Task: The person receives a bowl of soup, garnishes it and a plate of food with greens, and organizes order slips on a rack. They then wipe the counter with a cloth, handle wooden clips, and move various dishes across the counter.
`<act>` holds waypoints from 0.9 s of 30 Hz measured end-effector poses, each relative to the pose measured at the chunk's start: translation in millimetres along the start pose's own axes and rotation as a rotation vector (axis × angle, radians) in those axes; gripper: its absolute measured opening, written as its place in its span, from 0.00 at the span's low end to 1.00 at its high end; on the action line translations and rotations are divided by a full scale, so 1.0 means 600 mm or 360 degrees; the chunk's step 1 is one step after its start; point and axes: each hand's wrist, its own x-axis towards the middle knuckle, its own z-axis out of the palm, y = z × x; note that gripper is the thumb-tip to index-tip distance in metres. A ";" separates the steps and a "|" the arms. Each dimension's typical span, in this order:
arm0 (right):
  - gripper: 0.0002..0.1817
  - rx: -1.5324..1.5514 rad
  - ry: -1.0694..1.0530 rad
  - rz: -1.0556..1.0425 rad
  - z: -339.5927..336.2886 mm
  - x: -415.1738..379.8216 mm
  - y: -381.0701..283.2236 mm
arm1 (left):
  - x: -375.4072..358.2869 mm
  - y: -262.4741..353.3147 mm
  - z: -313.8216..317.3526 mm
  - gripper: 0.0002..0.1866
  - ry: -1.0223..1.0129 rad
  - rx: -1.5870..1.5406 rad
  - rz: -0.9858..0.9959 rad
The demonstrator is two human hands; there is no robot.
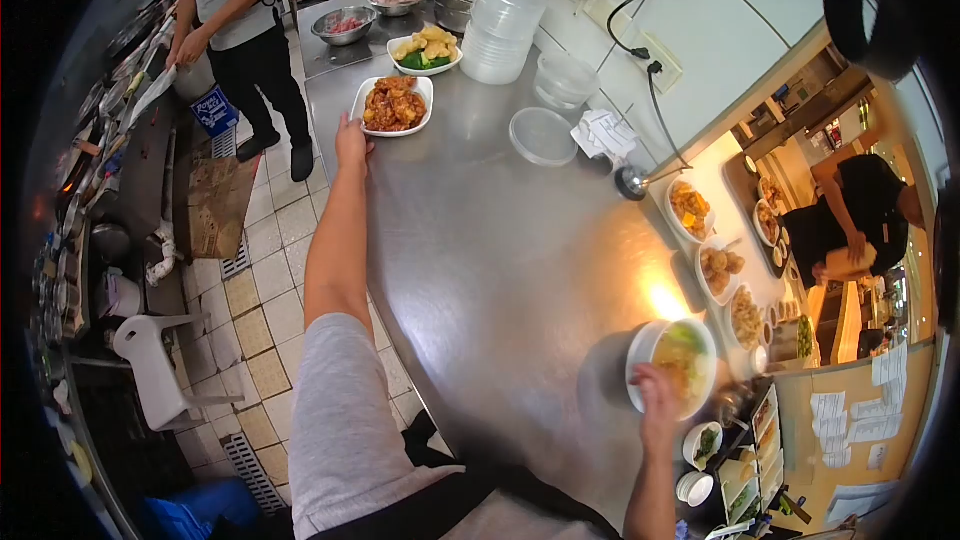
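Observation:
Reaching far across the steel table (pixel 480 240), my left hand (pixel 353 138) grips the near left side of a square white bowl (pixel 428 120) of red-glazed fried pieces (pixel 394 105). Its fingers are partly hidden by the bowl. My right hand (pixel 657 405), somewhat blurred, is closed at the left rim of a round white bowl (pixel 640 352) of soup (pixel 683 355) with greens in it. The soup bowl stands near the serving counter. Just behind the glazed dish is another white bowl (pixel 455 62) with yellow pieces and green vegetables.
Metal bowls of raw meat (pixel 343 26), a clear plastic tub (pixel 505 25) and a round lid (pixel 543 136) stand toward the back. Several filled dishes (pixel 690 208) line the serving window. One person (pixel 235 20) stands at the stove side, another (pixel 870 210) beyond the window. A stool (pixel 160 365) is left.

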 end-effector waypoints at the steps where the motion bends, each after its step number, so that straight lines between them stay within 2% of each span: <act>1: 0.11 -0.0079 -0.0153 -0.0133 0.032 0.019 0.003 | 0.008 0.007 -0.008 0.30 -0.0168 -0.0051 -0.0045; 2: 0.11 -0.0075 -0.0157 -0.0130 0.059 0.037 0.005 | 0.008 0.015 -0.011 0.30 -0.0164 -0.0046 -0.0045; 4: 0.12 0.0078 -0.0445 0.0047 0.106 0.079 0.011 | 0.003 0.027 -0.014 0.28 -0.0188 0.0149 0.0019; 5: 0.12 0.0086 -0.0450 0.0047 0.128 0.105 0.020 | 0.005 0.029 -0.018 0.28 -0.0182 0.0155 0.0023; 7: 0.16 0.0468 -0.0600 0.0397 0.168 0.158 0.038 | 0.004 0.024 -0.025 0.28 -0.0457 0.0176 0.0082; 9: 0.19 0.0641 -0.0643 0.0435 0.208 0.219 0.041 | -0.007 0.031 -0.023 0.26 -0.0561 0.0213 0.0007; 11: 0.24 0.0915 -0.0708 0.0513 0.243 0.277 0.037 | -0.012 0.031 -0.007 0.27 -0.0897 0.0042 -0.0102; 13: 0.27 0.1023 -0.0724 0.0572 0.276 0.327 0.028 | 0.013 0.020 0.030 0.29 -0.0862 -0.0018 -0.0159; 15: 0.35 0.1044 -0.0875 0.0611 0.301 0.363 0.014 | 0.049 0.009 0.070 0.31 -0.0829 -0.0077 -0.0223; 17: 0.36 0.1003 -0.0906 0.0651 0.320 0.381 -0.006 | 0.087 0.002 0.111 0.36 -0.0721 0.0021 -0.0107; 19: 0.37 0.0964 -0.0946 0.0683 0.335 0.386 -0.007 | 0.110 0.006 0.143 0.35 -0.0631 0.0048 -0.0099; 21: 0.33 0.1087 -0.0994 0.0704 0.345 0.383 0.003 | 0.127 0.012 0.168 0.35 -0.0542 0.0076 -0.0085; 23: 0.33 0.1095 -0.0959 0.0733 0.351 0.377 0.015 | 0.139 0.016 0.188 0.42 -0.0509 0.0081 -0.0031; 24: 0.33 0.1106 -0.0935 0.0758 0.353 0.376 0.019 | 0.143 0.016 0.198 0.37 -0.0465 0.0091 -0.0005; 25: 0.33 0.1114 -0.0920 0.0767 0.353 0.376 0.020 | 0.146 0.017 0.206 0.37 -0.0481 0.0100 -0.0008; 27: 0.34 0.1434 -0.0820 0.0894 0.345 0.377 0.005 | 0.166 0.014 0.216 0.28 -0.0516 0.0103 -0.0001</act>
